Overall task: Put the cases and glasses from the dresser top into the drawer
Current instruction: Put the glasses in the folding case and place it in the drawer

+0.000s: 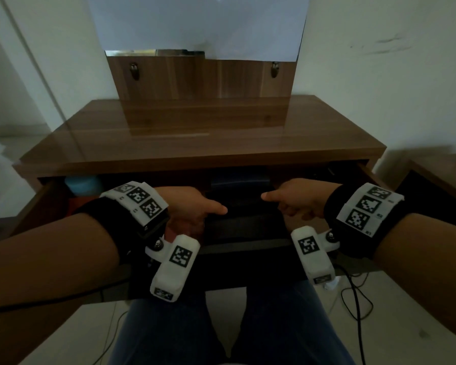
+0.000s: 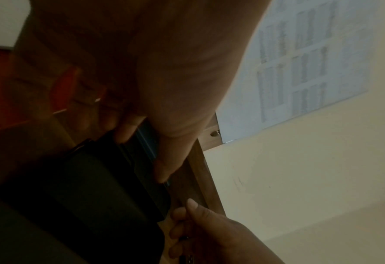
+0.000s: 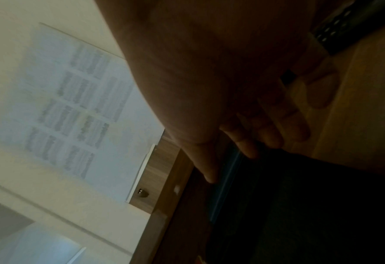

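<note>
Both hands are reaching into the open drawer: the left hand at 9 o'clock and the right hand at 3 o'clock are flanking dark cases, fingers loosely curled, clamping nothing I can tell. Beyond, at 12 o'clock, the dresser top is lying bare under a mirror

Dim, blurry, wide-angle edge distortion

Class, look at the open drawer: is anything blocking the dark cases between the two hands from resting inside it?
Nothing visible does. The dark cases already lie inside the open wooden drawer, left hand and right hand at their ends; the glossy brown dresser top overhangs only the rear.
</note>
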Tool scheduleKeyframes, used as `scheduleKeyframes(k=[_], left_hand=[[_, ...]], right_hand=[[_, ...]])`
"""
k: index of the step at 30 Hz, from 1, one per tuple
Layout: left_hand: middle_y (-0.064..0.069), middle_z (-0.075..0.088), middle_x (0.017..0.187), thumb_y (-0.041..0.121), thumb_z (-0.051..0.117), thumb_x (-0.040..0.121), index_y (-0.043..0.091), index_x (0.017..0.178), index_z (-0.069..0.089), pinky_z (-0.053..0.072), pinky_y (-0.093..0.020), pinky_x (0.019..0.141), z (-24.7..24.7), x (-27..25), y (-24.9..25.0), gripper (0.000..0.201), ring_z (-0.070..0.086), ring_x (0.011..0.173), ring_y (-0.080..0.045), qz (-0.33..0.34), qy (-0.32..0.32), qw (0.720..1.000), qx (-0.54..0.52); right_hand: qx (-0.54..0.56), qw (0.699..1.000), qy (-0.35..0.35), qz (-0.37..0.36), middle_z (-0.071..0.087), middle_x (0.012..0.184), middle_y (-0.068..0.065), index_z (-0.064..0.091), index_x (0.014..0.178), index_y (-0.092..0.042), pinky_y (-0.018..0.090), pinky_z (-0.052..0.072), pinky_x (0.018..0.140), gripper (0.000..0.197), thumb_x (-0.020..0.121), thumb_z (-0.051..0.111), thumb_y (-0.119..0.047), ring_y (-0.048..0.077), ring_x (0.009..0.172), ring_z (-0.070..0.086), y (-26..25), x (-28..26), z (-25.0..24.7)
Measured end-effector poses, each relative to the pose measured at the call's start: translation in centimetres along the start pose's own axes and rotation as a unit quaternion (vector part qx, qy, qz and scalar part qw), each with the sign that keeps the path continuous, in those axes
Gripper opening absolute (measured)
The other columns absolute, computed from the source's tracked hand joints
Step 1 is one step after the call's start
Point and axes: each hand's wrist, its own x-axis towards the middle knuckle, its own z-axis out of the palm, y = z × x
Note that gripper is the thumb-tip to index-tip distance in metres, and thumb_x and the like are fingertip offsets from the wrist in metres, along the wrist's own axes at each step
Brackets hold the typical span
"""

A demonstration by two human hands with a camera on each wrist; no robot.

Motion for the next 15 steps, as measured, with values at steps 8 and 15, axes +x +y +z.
scheduleKeyframes(k=[8, 15], left_hand=[[0.001, 0.067, 0.096, 0.049, 0.082, 0.062, 0.020, 0.101, 0.071, 0.047, -0.031, 0.083, 0.5, -1.4, -0.2, 0.049, 0.061, 0.093, -0.015, 0.057, -0.167, 0.981, 0.075], [0.006, 0.071, 0.100, 0.016, 0.075, 0.081, 0.024, 0.117, 0.065, 0.055, -0.021, 0.071, 1.0, -1.6, -0.6, 0.038, 0.068, 0.088, -0.009, 0.091, -0.224, 0.962, 0.123]], right_hand=[[-0.090, 0.987, -0.114, -0.075, 0.066, 0.095, -0.002, 0.066, 0.095, -0.023, 0.028, 0.048, 0.069, 0.030, 0.077, 0.072, -0.047, 0.015, 0.089, 0.062, -0.6, -1.8, 1.2], [-0.118, 0.959, -0.225, -0.123, 0.065, 0.095, -0.001, 0.065, 0.097, -0.024, 0.040, 0.050, 0.089, 0.029, 0.073, 0.080, -0.017, 0.021, 0.093, 0.060, -0.3, -2.0, 2.0]])
